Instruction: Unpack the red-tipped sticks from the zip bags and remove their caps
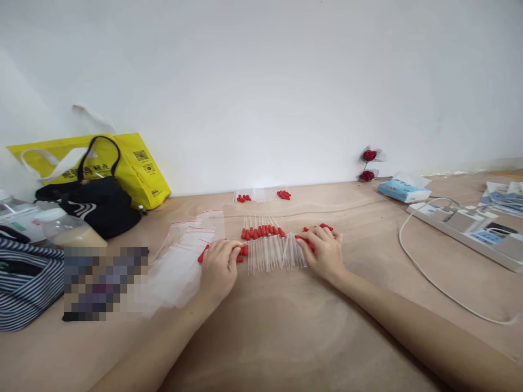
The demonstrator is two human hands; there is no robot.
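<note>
My left hand (220, 264) is closed over a small pile of red rubber dropper bulbs (244, 250), with a bulb showing at the thumb and others sticking out on both sides. On the right, my right hand (324, 253) curls its fingers round more red dropper bulbs (310, 245); its palm side is hidden. Between the hands lies a row of clear dropper tubes (265, 256), side by side. Just behind them, several droppers with red bulbs (261, 232) fitted on their ends lie with the bulbs towards me.
Clear zip bags (180, 267) lie left of my left hand. A bag with red bulbs (263, 195) lies near the wall. Yellow bag (151, 174), black bag (106, 209) and striped pouch (32, 283) stand left. Right are tissues (402, 190), a power strip (469, 231) and its cable (433, 291).
</note>
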